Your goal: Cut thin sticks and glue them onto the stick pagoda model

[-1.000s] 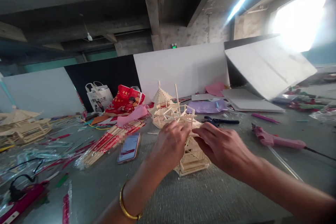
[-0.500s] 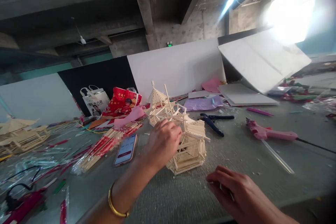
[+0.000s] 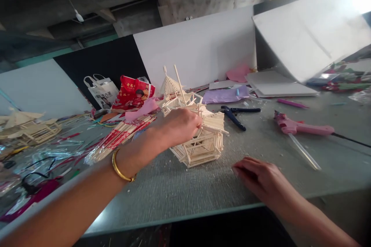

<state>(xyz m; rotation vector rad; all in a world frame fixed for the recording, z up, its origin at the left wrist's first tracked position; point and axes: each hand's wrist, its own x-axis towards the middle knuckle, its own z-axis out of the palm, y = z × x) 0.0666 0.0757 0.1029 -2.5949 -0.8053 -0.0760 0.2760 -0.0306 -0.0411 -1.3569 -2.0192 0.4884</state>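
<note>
While the left hand grips, the right lies idle; line by line:

Left hand: the left hand (image 3: pixel 178 126) is closed on the upper frame of the stick pavilion model (image 3: pixel 199 142), fingers curled over its top sticks; a gold bangle (image 3: pixel 121 166) sits on that wrist.
Right hand: the right hand (image 3: pixel 262 179) rests low on the desk (image 3: pixel 203 193), near the front edge, fingers loosely bent and holding nothing that shows; it is apart from the model.
Hands together: well apart, one on the model, one on the bare desk.
Model: the stick pavilion model stands tilted on the desk, just beyond the middle, its lattice base towards the camera.
Behind it: a second stick pavilion (image 3: pixel 171 90) with a pointed roof stands just behind, touching or nearly so; I cannot tell which.
Right of it: blue-handled pliers (image 3: pixel 233 117) lie near, and a pink glue gun (image 3: pixel 301 128) farther right with a clear glue stick (image 3: pixel 305 152) beside it.
Left of it: a bundle of wrapped chopsticks (image 3: pixel 121 137) lies slantwise; a red bag (image 3: pixel 133 93) and a white tote bag (image 3: pixel 102 89) stand against the boards.
Far left: another wooden model (image 3: pixel 29 129) sits among loose wrappers.
</note>
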